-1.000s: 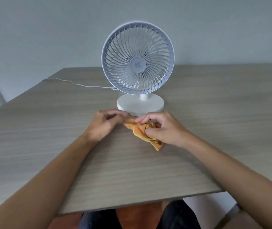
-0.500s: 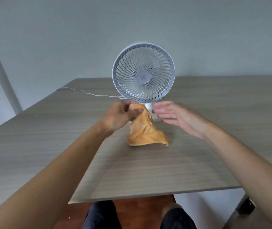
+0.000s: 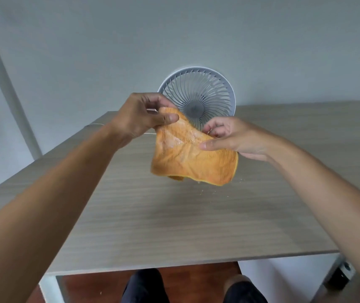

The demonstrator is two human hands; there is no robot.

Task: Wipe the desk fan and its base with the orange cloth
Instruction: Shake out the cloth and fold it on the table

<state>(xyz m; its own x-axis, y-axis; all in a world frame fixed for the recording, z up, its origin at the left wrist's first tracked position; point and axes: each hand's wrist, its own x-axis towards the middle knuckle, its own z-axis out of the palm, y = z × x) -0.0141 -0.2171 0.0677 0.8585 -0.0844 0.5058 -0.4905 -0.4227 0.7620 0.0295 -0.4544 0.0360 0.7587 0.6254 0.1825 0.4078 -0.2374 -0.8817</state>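
Note:
The orange cloth (image 3: 191, 159) hangs spread out in the air above the wooden table (image 3: 174, 219), in front of the white desk fan (image 3: 205, 92). My left hand (image 3: 144, 115) pinches its upper left corner between thumb and fingers. My right hand (image 3: 231, 137) grips its upper right edge. The cloth and both hands hide the fan's lower grille, its stem and its base. Only the upper part of the round grille and the grey hub show behind the cloth.
A thin white cable (image 3: 97, 125) runs from behind my left wrist toward the table's far left edge. A white post (image 3: 6, 84) stands at the left against the grey wall. My knees show below the table's near edge.
The cloth has been lifted clear of the table and opened out. My right hand, open beside it half a second ago, now grips its right edge. The camera has tilted upward.

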